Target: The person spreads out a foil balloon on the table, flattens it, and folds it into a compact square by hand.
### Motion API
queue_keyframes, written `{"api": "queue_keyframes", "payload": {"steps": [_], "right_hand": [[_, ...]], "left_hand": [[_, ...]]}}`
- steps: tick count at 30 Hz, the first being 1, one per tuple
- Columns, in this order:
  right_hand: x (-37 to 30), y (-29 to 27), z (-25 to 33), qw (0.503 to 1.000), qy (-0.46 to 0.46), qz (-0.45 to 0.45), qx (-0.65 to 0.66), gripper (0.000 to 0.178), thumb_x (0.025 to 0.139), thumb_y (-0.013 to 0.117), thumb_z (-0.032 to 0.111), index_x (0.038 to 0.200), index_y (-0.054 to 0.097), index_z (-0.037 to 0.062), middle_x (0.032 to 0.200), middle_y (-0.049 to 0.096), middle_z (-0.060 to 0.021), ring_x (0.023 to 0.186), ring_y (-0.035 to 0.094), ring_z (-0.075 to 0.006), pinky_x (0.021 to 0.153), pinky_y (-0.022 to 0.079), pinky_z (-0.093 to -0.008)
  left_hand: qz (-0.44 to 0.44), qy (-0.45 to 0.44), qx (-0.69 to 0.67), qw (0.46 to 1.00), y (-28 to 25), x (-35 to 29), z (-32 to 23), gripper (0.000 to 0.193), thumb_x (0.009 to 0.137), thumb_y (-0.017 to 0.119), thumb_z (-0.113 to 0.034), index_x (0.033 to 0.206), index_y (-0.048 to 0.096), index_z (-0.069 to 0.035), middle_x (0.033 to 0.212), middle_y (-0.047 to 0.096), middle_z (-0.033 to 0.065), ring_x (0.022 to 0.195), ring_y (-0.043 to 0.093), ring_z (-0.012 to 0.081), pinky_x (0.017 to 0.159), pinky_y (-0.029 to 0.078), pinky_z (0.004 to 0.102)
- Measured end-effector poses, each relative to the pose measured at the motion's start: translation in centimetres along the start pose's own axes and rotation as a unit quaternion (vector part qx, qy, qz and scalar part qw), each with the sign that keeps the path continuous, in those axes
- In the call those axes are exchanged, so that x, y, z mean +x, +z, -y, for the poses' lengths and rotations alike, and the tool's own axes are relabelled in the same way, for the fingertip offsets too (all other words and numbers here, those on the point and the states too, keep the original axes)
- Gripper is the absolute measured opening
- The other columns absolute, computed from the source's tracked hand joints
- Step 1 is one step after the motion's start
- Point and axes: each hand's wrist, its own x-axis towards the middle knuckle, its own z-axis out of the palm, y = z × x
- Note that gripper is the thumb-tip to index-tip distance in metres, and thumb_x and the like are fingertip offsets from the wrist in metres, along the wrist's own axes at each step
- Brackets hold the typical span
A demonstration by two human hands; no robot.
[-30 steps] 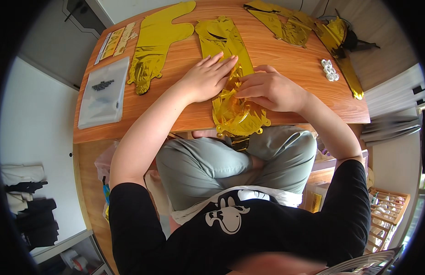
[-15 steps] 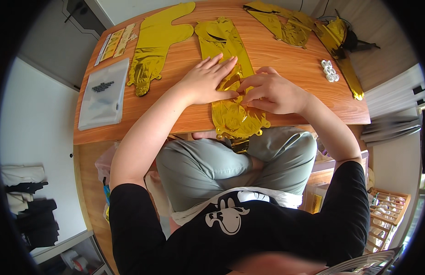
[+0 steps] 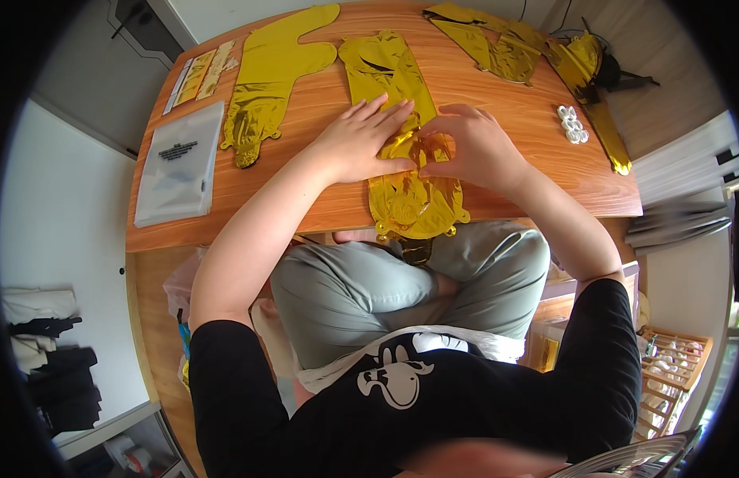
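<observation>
Two bare hands work on one gold foil balloon (image 3: 413, 203) at the centre of the frame, its lower end hanging past the front edge of the surface (image 3: 338, 209). The left hand (image 3: 357, 147) lies flat, fingers spread; in the right hand (image 3: 485, 151), the grip shows thumb and forefinger apart, and whether film is pinched I cannot tell. Hard pulling or a fingernail could tear or crease the thin foil. Compared with one second ago, the balloon's lower part lies flatter.
</observation>
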Motion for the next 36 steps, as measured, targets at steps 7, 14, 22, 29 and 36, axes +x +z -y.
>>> {"api": "queue_keyframes", "payload": {"steps": [7,14,22,29,36], "right_hand": [[0.8,-0.6,0.4,0.998,0.001,0.063,-0.024,0.087,0.065,0.091,0.050,0.140,0.061,0.0165,0.134,0.067,-0.0091,0.145,0.042,-0.0381,0.117,0.036,-0.0511],[0.7,-0.9,0.9,0.988,-0.024,0.113,-0.099,0.111,0.062,0.090,0.059,0.152,0.045,0.0128,0.149,0.055,-0.0136,0.151,0.031,-0.0392,0.126,0.024,-0.0543],[-0.3,-0.2,-1.3,0.986,-0.026,0.125,0.106,0.090,0.077,0.085,0.046,0.150,0.047,0.0098,0.158,0.040,-0.0191,0.152,0.029,-0.0399,0.124,0.027,-0.0529],[-1.3,-0.5,-4.4,0.967,-0.247,-0.009,0.057,0.028,0.082,0.069,-0.002,0.109,0.073,0.0028,0.122,0.069,-0.0149,0.124,0.061,-0.0355,0.103,0.051,-0.0441],[-2.4,0.1,-5.5,0.958,-0.282,-0.025,0.044,0.033,0.083,0.068,-0.003,0.115,0.074,0.0018,0.123,0.071,-0.0139,0.117,0.065,-0.0353,0.101,0.054,-0.0434]], "left_hand": [[-0.003,0.005,-0.002,1.000,-0.1,0.0,0.0,0.100,0.093,0.054,-0.073,0.165,0.021,-0.012,0.167,0.031,0.0139,0.156,0.024,0.0369,0.127,0.021,0.0467],[0.001,0.004,0.007,1.000,-0.1,-0.1,0.0,0.104,0.091,0.057,-0.074,0.165,0.020,-0.010,0.167,0.033,0.0145,0.156,0.024,0.0363,0.127,0.021,0.0462],[-0.001,0.003,0.005,1.000,0.1,0.1,0.1,0.105,0.091,0.056,-0.075,0.165,0.018,-0.011,0.167,0.031,0.0144,0.156,0.023,0.0360,0.128,0.020,0.0460],[0.004,0.008,-0.001,1.000,0.1,-0.2,0.3,0.102,0.092,0.054,-0.075,0.165,0.020,-0.012,0.169,0.028,0.0139,0.157,0.021,0.0361,0.128,0.019,0.0466],[0.039,0.017,0.013,0.999,-0.4,0.0,0.2,0.097,0.094,0.052,-0.074,0.165,0.021,-0.015,0.172,0.021,0.0101,0.158,0.017,0.0355,0.128,0.017,0.0483]]}}
